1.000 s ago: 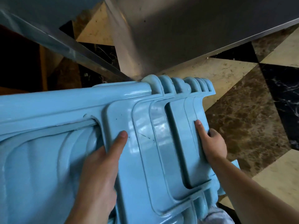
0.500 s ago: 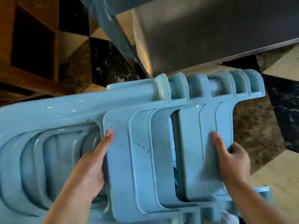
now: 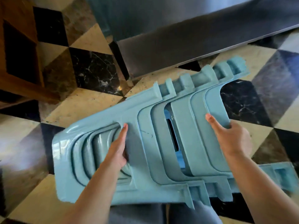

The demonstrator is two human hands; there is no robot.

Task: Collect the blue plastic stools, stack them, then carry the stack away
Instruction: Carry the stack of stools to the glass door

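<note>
A stack of several nested blue plastic stools [image 3: 145, 152] lies on its side in front of me, held off the floor, seats to the left and legs to the right. My left hand [image 3: 117, 151] grips the edge of the seat-side recess, thumb along the panel and fingers hooked inside. My right hand [image 3: 229, 138] grips the outermost leg panel near the right end, thumb on top and fingers curled round its edge. The far sides of the stools are hidden.
A checkered marble floor [image 3: 90, 104] spreads below. A steel counter or cabinet [image 3: 178, 34] stands close behind the stack's upper right end. A brown wooden piece of furniture [image 3: 17, 62] is at the left. My legs show beneath the stack.
The stack has dropped lower and farther from the camera and tilted, its leg end rising to the right. The view has swung, showing more floor. Both hands keep their hold.
</note>
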